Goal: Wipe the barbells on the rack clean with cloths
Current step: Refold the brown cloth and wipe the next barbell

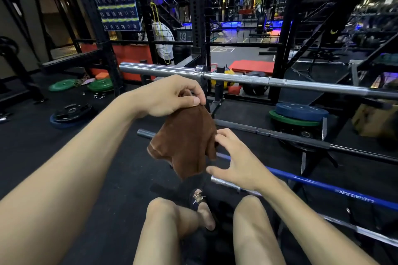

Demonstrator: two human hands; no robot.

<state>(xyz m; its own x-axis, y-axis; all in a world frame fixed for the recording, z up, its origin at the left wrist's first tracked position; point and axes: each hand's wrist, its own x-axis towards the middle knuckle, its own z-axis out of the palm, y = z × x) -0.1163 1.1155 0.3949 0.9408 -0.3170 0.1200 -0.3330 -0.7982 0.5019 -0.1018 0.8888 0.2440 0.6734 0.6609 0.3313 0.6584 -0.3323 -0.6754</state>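
Step in hand: readying the cloth — it looks like the person is unfolding or regripping it before a wipe, not yet wiping; no part of it appears to lie on a bar.
Left hand: raised in front of the silver bar, thumb and fingers pinching the top edge of the brown cloth so that it hangs down loose.
Right hand: lower and to the right, fingers spread and nearly straight, fingertips touching the cloth's right edge; it closes round nothing.
Silver barbell: top of the rack, running left to right just behind the left hand, sleeve end to the left; bare of plates.
Black barbell: one level lower, its left end passing behind the hanging cloth.
Blue barbell: lower again, near the right wrist, with another chrome bar just beneath it.
Floor: weight plates lie well to the left, and a stack of plates sits beyond the rack at right.
Next move calls for: gathering the cloth into one palm, then wrapping it round a bar — the silver one is nearest the left hand — and sliding along its length. Which bar comes first I cannot tell.
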